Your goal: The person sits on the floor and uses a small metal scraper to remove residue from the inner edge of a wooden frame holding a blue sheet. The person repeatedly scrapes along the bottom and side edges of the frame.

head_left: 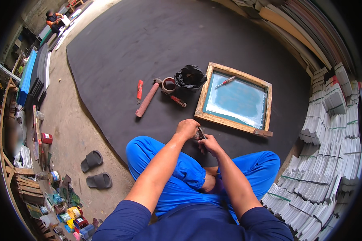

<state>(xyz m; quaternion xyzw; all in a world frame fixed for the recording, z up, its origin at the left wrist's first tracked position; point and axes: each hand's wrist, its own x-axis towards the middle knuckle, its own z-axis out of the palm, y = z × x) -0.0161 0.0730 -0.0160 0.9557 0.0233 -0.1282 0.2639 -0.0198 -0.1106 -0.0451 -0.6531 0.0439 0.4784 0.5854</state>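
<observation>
I sit cross-legged on a black mat (108, 48). In front of my lap, both hands are close together on a small dark metal tool (200, 133) whose exact kind is hidden by my fingers. My left hand (187, 128) closes over its upper left side, and my right hand (210, 143) grips it from the lower right. Beyond them lies a wooden-framed screen (264, 82) with blue-green mesh and a whitish border; a red-handled screwdriver (228, 80) rests on it. To the left are a hammer (147, 100) with a reddish handle and a red utility knife (139, 91).
A tape-like roll (165, 89), a red-handled tool (178, 101) and a black plastic bag (190, 76) sit beside the frame. Bundled white paper stacks (313, 172) line the right. Black sandals (99, 181) and paint cans (74, 212) are left. Another person (55, 22) sits far off.
</observation>
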